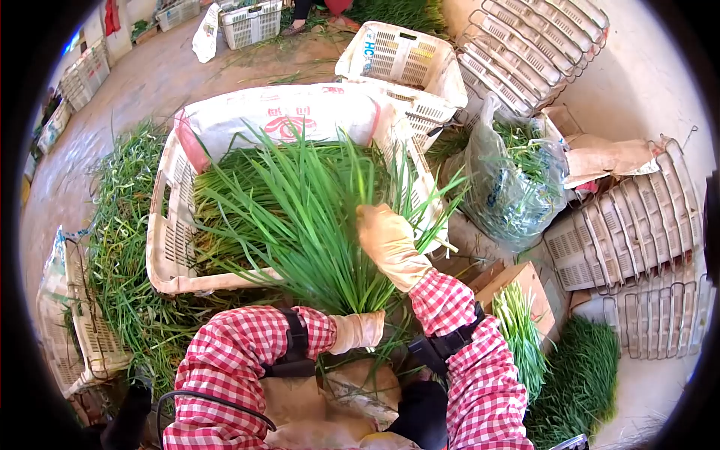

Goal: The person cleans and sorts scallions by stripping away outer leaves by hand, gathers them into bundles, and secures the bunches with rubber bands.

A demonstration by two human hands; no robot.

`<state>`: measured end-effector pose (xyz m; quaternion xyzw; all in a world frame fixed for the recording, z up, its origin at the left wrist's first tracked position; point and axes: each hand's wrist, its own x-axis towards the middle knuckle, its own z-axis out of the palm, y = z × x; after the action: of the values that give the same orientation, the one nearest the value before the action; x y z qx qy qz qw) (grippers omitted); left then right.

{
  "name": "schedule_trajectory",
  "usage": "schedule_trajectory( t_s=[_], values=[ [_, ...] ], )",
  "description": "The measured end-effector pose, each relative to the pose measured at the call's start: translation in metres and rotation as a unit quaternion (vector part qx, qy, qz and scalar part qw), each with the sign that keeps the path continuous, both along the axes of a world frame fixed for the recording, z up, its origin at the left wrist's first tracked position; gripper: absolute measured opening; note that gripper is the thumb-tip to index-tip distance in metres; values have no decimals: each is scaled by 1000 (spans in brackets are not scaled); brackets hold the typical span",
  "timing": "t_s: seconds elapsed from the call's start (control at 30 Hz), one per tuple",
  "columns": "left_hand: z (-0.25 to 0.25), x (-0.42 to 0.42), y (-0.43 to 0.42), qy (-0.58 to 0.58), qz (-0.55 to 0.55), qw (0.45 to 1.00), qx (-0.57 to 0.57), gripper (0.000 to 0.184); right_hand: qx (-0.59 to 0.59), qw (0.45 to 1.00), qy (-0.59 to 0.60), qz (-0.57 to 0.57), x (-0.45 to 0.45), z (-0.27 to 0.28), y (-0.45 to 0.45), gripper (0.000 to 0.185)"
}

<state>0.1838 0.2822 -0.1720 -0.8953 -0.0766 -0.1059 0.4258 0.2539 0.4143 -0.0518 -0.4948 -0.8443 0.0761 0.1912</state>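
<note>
My left hand (358, 331), in a pale glove, is closed round the lower end of a bunch of long green leaves (304, 202). The leaves fan up and away over a white plastic crate (210, 283). My right hand (391, 244), also gloved, is at the right side of the bunch; its fingers are blurred and partly hidden, so its grip cannot be made out. More green leaves (225, 187) lie inside the crate. A white sack with red print (281, 112) lies along the crate's far edge.
Loose leaves (120, 262) are heaped left of the crate. A clear plastic bag (510, 191) stands to the right, with stacked crates (626, 225) beyond. Leaf bundles (517, 330) stand near a cardboard box (534, 296). Another person's foot (294, 29) shows at the far top.
</note>
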Motion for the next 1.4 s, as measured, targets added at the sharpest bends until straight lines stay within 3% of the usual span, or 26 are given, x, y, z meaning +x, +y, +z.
schedule_trajectory(
  t_s=[0.1,0.2,0.3,0.33,0.43,0.57,0.63,0.67,0.7,0.73,0.8,0.83,0.87,0.97,1.0,1.03,1.07,1.1,1.13,1.17,1.2,1.27,1.4],
  values=[
    [-8,12,2,71,11,977,-200,33,-23,999,-20,-22,9,-9,3,34],
    [-15,11,-3,64,31,975,-211,36,-55,996,-53,-44,11,-3,-2,54],
    [-20,13,-5,71,45,975,-204,40,-105,987,-108,-61,12,3,-1,55],
    [-21,13,-6,75,49,977,-192,41,-208,971,-90,-71,13,10,6,48],
    [-31,11,-4,34,29,987,-153,38,-244,964,36,-97,17,9,5,36],
    [-20,11,-2,29,26,970,-239,30,-301,913,256,-102,33,-6,-1,34],
    [-36,14,-4,3,30,967,-255,26,-245,929,250,-121,38,-10,-3,35],
    [-30,16,-2,-14,25,936,-350,23,-230,933,241,-134,38,-1,-6,35],
    [-24,17,0,15,17,942,-336,23,-215,937,233,-147,39,4,-8,35],
    [-17,18,0,44,9,946,-322,22,-101,975,161,-115,43,-2,-7,32],
    [13,13,1,58,14,954,-294,22,23,990,107,-87,44,8,-11,30],
    [28,9,-1,42,27,958,-282,22,83,991,79,-72,43,11,-13,31],
    [41,5,-2,26,41,961,-271,22,157,981,-82,-83,44,11,-13,31],
    [61,-5,-11,-21,65,989,-131,23,253,960,-118,-9,46,26,-21,32],
    [56,-6,-9,-77,62,994,-46,24,194,980,36,20,44,34,-25,31],
    [51,-7,-7,-135,68,987,51,25,234,972,7,23,42,44,-25,37],
    [42,-7,-4,-170,72,977,107,27,153,987,53,-12,38,61,-29,34],
    [23,-1,-10,-130,91,985,61,27,73,991,98,-47,35,75,-31,32],
    [3,4,-15,-92,111,989,13,28,40,968,242,-57,38,80,-26,26],
    [4,5,-12,-35,83,994,-57,27,6,922,381,-67,41,85,-20,21],
    [5,5,-10,23,61,988,-137,26,5,815,578,-45,37,97,-12,8],
    [-2,8,-5,89,30,964,-248,25,25,832,545,-102,58,152,-26,11],
    [-2,18,-1,116,-16,936,-332,22,156,854,456,-195,153,188,-32,14]
  ],
)
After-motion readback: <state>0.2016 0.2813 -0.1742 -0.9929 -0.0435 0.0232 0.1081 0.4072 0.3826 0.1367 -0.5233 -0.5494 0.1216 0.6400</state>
